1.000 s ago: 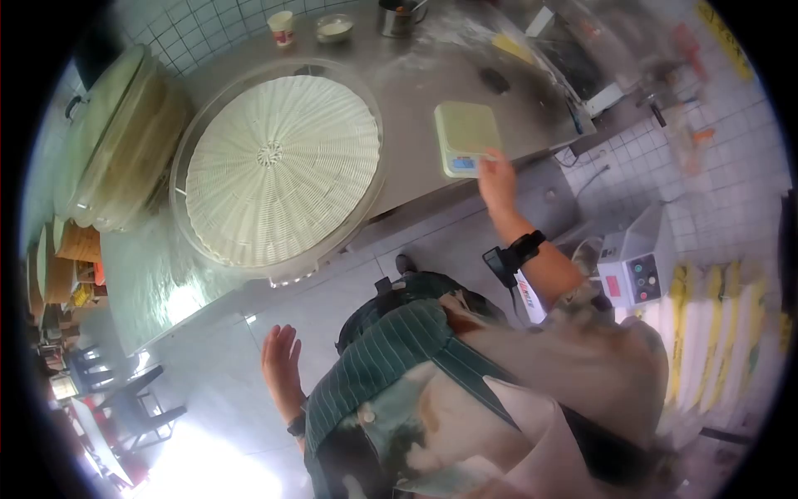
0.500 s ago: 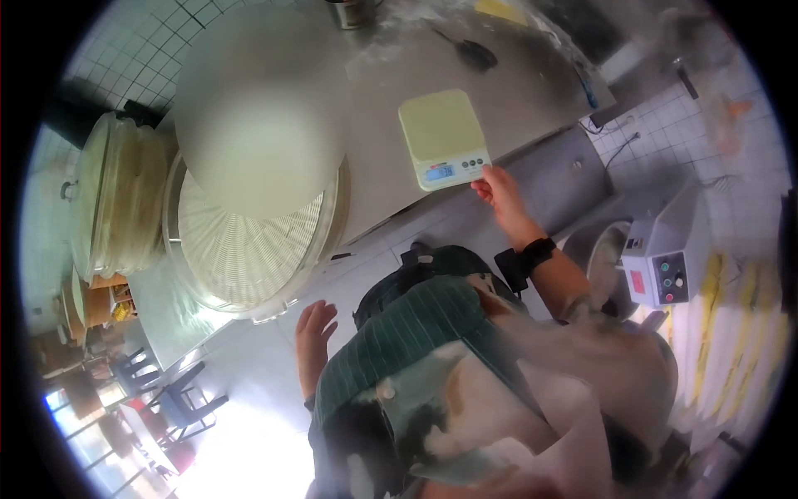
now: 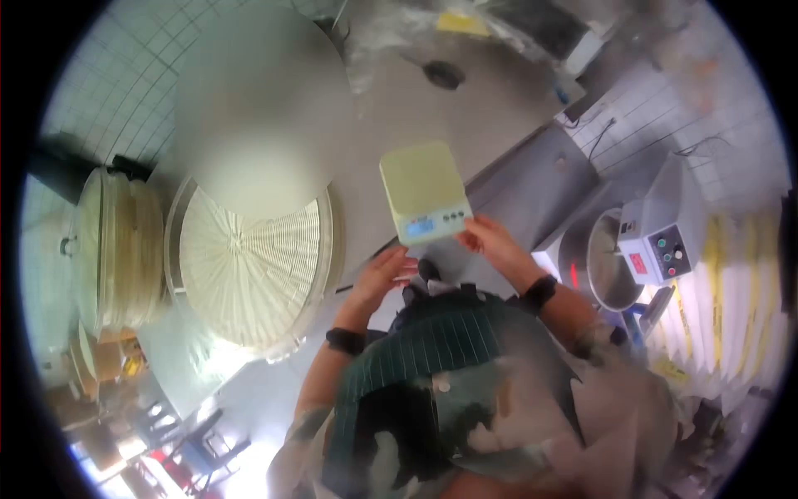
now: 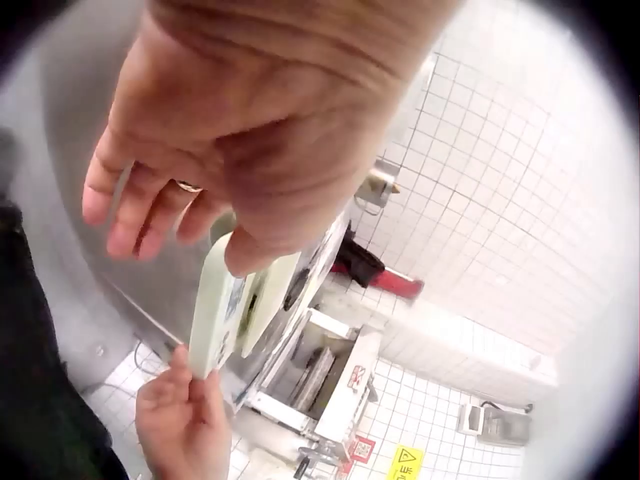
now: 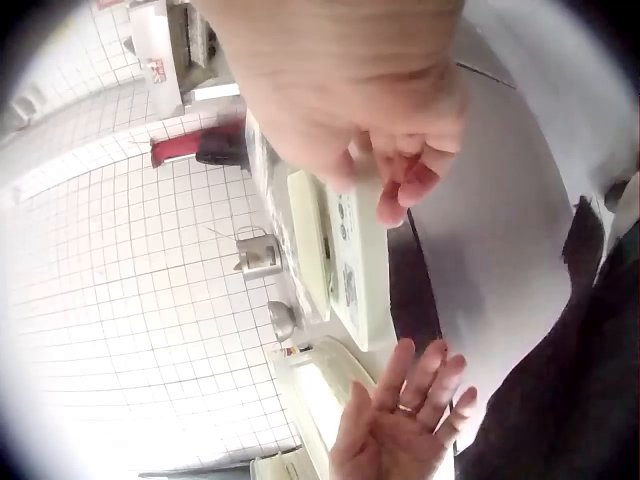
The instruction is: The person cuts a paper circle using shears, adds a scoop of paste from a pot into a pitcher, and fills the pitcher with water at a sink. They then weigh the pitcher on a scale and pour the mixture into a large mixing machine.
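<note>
A pale green kitchen scale [image 3: 426,187] with a lit blue display is at the front edge of the steel table [image 3: 366,166]. My right hand [image 3: 492,243] pinches its near right corner, thumb on top and fingers curled below, as the right wrist view shows. Close to the near left corner of the scale is my left hand [image 3: 384,276], its palm turned up and fingers loosely extended, holding nothing. In the left wrist view the left hand [image 4: 240,140] overlaps one end of the scale [image 4: 212,310]; the right hand [image 4: 185,420] is at its other end.
Left of the scale lies a round white woven tray [image 3: 249,266], its far part covered by a blurred pale disc [image 3: 262,108]. Stacked round trays [image 3: 120,249] lean further left. A dark object [image 3: 444,75] lies behind the scale. A mixer [image 3: 657,241] stands at right.
The scale has come toward my body with my right hand at its corner. My left hand has risen from my side to the scale's left corner. The head view has shifted.
</note>
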`<state>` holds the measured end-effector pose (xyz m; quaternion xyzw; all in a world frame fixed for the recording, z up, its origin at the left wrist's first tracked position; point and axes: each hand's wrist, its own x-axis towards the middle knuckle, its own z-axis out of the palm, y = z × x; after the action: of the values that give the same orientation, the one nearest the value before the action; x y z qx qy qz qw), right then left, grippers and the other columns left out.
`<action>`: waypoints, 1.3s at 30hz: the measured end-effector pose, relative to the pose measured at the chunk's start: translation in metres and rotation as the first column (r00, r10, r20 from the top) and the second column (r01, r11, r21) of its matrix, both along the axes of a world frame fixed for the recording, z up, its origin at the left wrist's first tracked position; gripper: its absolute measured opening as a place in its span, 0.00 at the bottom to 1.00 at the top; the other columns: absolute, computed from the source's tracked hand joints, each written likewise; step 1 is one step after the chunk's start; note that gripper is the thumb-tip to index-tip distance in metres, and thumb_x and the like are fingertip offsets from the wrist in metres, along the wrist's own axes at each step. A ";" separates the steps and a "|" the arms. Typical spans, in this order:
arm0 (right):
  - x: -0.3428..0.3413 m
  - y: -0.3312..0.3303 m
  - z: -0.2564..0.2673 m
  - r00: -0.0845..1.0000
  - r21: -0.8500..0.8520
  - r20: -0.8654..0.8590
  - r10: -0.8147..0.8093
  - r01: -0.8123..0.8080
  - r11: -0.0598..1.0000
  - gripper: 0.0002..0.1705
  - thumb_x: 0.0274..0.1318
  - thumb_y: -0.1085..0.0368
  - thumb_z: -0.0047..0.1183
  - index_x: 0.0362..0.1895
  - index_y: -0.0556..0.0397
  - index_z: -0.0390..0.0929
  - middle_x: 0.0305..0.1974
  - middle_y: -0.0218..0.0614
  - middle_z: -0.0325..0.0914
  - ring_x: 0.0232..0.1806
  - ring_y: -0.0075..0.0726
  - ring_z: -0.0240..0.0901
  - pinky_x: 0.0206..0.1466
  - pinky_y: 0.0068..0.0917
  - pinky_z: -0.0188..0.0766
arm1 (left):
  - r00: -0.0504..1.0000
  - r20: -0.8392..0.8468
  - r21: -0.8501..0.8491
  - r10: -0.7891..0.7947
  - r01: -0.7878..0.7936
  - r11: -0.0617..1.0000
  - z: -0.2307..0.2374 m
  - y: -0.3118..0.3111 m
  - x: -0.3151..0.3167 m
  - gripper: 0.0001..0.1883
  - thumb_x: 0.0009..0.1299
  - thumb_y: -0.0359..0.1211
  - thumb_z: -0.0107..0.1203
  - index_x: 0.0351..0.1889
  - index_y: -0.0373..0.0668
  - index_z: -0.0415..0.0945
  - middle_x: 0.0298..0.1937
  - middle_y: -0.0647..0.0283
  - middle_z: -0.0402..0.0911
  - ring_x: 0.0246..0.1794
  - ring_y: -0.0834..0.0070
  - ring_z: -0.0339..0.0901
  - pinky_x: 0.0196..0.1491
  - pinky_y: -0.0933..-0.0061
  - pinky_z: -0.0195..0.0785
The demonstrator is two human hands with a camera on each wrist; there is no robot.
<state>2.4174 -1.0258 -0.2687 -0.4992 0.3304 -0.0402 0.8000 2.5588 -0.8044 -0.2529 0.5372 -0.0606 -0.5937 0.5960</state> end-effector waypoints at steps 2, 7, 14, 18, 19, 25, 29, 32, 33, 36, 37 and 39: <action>-0.008 0.005 0.008 0.999 0.015 0.009 -0.031 0.031 0.999 0.16 0.60 0.53 0.45 0.42 0.51 0.73 0.31 0.28 0.75 0.29 0.18 0.67 0.34 0.16 0.64 | 0.988 -0.150 -0.096 0.042 -0.057 0.994 -0.002 -0.010 -0.001 0.18 0.72 0.41 0.42 0.53 0.38 0.64 0.48 0.58 0.74 0.46 0.70 0.73 0.46 0.71 0.66; -0.029 0.011 0.027 0.999 -0.010 -0.043 -0.025 0.025 1.000 0.18 0.60 0.52 0.45 0.46 0.50 0.72 0.35 0.28 0.75 0.32 0.18 0.68 0.37 0.17 0.66 | 0.982 -0.188 -0.151 -0.003 -0.026 0.988 -0.001 -0.023 -0.005 0.14 0.72 0.38 0.43 0.47 0.38 0.66 0.42 0.58 0.77 0.41 0.73 0.75 0.41 0.75 0.67; -0.006 -0.002 0.043 0.997 -0.078 0.043 -0.061 0.064 0.995 0.23 0.59 0.49 0.43 0.51 0.52 0.68 0.35 0.32 0.76 0.33 0.23 0.72 0.35 0.22 0.69 | 0.978 -0.186 -0.162 0.092 -0.123 0.979 -0.006 -0.047 0.028 0.14 0.68 0.39 0.47 0.44 0.40 0.71 0.37 0.58 0.79 0.37 0.70 0.76 0.38 0.72 0.66; -0.034 -0.021 0.036 0.998 -0.060 0.010 -0.063 0.064 0.996 0.28 0.58 0.48 0.44 0.57 0.49 0.63 0.35 0.33 0.76 0.34 0.24 0.72 0.38 0.21 0.69 | 0.934 -0.262 -0.066 0.245 -0.270 0.960 -0.005 -0.049 0.054 0.15 0.69 0.37 0.47 0.47 0.36 0.68 0.43 0.54 0.75 0.47 0.65 0.72 0.46 0.67 0.64; -0.045 -0.027 0.031 0.996 -0.030 0.010 -0.089 0.089 0.996 0.25 0.57 0.50 0.44 0.54 0.50 0.65 0.33 0.34 0.76 0.31 0.25 0.73 0.35 0.21 0.70 | 0.907 -0.225 -0.023 0.356 -0.370 0.929 -0.005 -0.048 0.060 0.16 0.70 0.37 0.46 0.48 0.35 0.67 0.46 0.52 0.74 0.49 0.63 0.70 0.48 0.65 0.63; -0.161 -0.076 -0.042 0.872 -0.008 -0.177 -0.456 0.462 0.887 0.19 0.56 0.51 0.44 0.45 0.48 0.71 0.28 0.33 0.76 0.26 0.24 0.73 0.28 0.19 0.69 | 0.890 -0.159 0.096 0.427 -0.416 0.904 -0.014 -0.054 0.081 0.18 0.71 0.35 0.43 0.54 0.32 0.62 0.54 0.49 0.67 0.54 0.59 0.66 0.52 0.61 0.63; -0.258 -0.080 -0.072 0.608 0.010 -0.407 -0.682 0.749 0.662 0.20 0.55 0.51 0.49 0.45 0.51 0.72 0.29 0.34 0.77 0.27 0.26 0.74 0.30 0.21 0.71 | 0.955 0.226 0.276 0.191 -0.250 0.928 -0.001 -0.068 0.067 0.19 0.71 0.39 0.43 0.53 0.36 0.64 0.49 0.51 0.71 0.48 0.59 0.70 0.50 0.63 0.63; -0.308 -0.069 -0.093 0.500 -0.002 -0.374 -0.781 0.842 0.540 0.17 0.54 0.56 0.48 0.43 0.52 0.72 0.26 0.38 0.77 0.21 0.29 0.73 0.22 0.23 0.69 | 0.996 0.085 0.396 -0.025 -0.011 0.918 0.016 -0.090 0.054 0.21 0.69 0.45 0.45 0.50 0.38 0.67 0.43 0.53 0.75 0.45 0.59 0.72 0.47 0.64 0.64; -0.316 -0.055 -0.098 0.417 0.012 -0.446 -0.792 0.887 0.461 0.14 0.54 0.57 0.46 0.41 0.51 0.72 0.23 0.38 0.76 0.17 0.29 0.71 0.18 0.25 0.67 | 0.973 0.112 0.375 -0.202 0.147 0.915 0.023 -0.103 0.045 0.23 0.67 0.48 0.47 0.48 0.37 0.68 0.38 0.54 0.77 0.42 0.60 0.73 0.45 0.63 0.65; -0.334 -0.047 -0.084 0.373 0.057 -0.442 -0.816 0.919 0.390 0.14 0.53 0.59 0.47 0.42 0.52 0.73 0.25 0.38 0.77 0.20 0.29 0.72 0.19 0.25 0.68 | 0.922 0.103 0.410 -0.373 0.303 0.860 0.033 -0.176 0.018 0.22 0.67 0.46 0.48 0.47 0.37 0.68 0.37 0.55 0.77 0.42 0.63 0.74 0.45 0.65 0.65; -0.335 -0.047 -0.077 0.341 0.045 -0.456 -0.822 0.931 0.362 0.15 0.53 0.59 0.47 0.43 0.52 0.73 0.26 0.38 0.77 0.21 0.29 0.73 0.20 0.25 0.68 | 0.890 0.212 0.297 -0.404 0.335 0.894 0.037 -0.202 0.009 0.19 0.68 0.45 0.47 0.45 0.38 0.69 0.36 0.56 0.78 0.40 0.65 0.75 0.44 0.68 0.67; -0.340 -0.056 -0.060 0.293 0.009 -0.460 -0.838 0.945 0.326 0.15 0.54 0.59 0.47 0.44 0.53 0.72 0.27 0.38 0.77 0.22 0.29 0.73 0.21 0.25 0.69 | 0.829 0.348 0.167 -0.438 0.405 0.899 0.047 -0.262 -0.010 0.16 0.69 0.43 0.46 0.42 0.40 0.71 0.35 0.59 0.79 0.37 0.70 0.76 0.42 0.72 0.67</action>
<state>2.0774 -1.0818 -0.3285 -0.1039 0.7007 -0.3408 0.6181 2.5484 -1.0659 -0.2064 0.6396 -0.2652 -0.5981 0.4036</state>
